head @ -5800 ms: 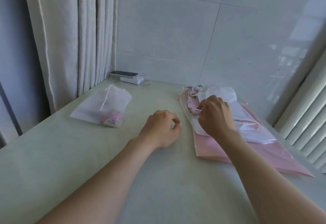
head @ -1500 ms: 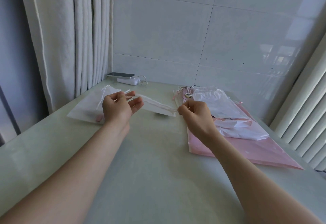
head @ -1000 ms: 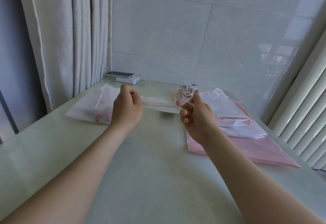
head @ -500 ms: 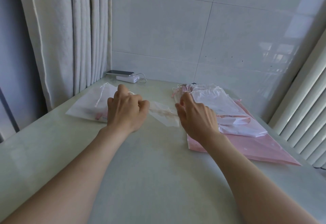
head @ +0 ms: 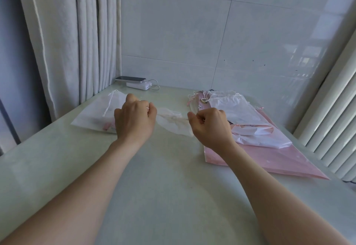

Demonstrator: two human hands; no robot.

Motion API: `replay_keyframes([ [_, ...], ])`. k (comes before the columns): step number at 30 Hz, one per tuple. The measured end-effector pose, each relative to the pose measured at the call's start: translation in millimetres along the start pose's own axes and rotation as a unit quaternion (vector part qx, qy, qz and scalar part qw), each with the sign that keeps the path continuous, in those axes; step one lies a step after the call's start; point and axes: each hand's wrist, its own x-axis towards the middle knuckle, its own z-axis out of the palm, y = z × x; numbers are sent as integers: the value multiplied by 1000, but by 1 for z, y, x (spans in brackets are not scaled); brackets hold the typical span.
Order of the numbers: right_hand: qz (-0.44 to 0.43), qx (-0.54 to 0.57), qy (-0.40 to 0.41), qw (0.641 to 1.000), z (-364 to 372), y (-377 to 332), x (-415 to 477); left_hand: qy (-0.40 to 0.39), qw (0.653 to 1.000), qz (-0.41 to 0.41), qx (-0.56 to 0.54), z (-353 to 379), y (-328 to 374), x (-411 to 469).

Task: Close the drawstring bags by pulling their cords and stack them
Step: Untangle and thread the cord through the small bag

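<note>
We see pale green glossy tabletop [head: 163, 196] under fingers [head: 152, 109]. Beyond fingers: large glossy white wall tiles [head: 173, 32], thin grey joints. Left of fingers: off-white pleated fabric curtain [head: 67, 42], hanging past table edge. Right of fingers: white ribbed vertical slats [head: 331, 119]. We note daylight reflections on tiles, far right.

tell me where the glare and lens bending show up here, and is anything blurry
Head view, upper right: window glare on the wall tiles; head view, edges: the wide lens slants the curtain and slats; head view, centre: the sheer bag stretched between left hand and right hand looks soft; table shadows faint.
</note>
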Motion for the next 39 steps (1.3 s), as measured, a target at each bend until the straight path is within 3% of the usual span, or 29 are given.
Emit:
replay_keyframes([
  [6, -88, -100, 14, 991, -2, 6, -7, 12, 1000, 25, 5, -3, 2, -3],
  [10, -126, -106, -23, 986, -5, 13, -11, -33, 996, 6, -79, -9, 3, -6],
  [15, -196, -121, -40, 972, -10, 12, -13, 5, 994, 78, -80, -3, 1, -6],
  [18, -177, -211, 0, 961, -1, 12, -9, 39, 990, 125, -60, -2, -4, -4],
  [22, -116, -270, 23, 956, 5, 9, -6, 68, 987, 124, -71, -5, -6, -2],
  [24, -85, -224, 24, 971, 5, 2, -7, 74, 988, 110, -81, -6, -3, -3],
  [27, -1, -52, 29, 998, 7, -13, -7, 82, 991, 78, -76, -8, 1, -4],
  [32, 20, 94, 100, 990, 8, -29, -14, 92, 994, 34, -54, -14, 8, -6],
  [36, -2, 149, 66, 987, 9, -34, -23, 106, 985, 100, -91, -15, 12, -9],
  [39, -16, 145, -3, 989, 12, -34, -25, 61, 970, 182, -148, -12, 12, -8],
])
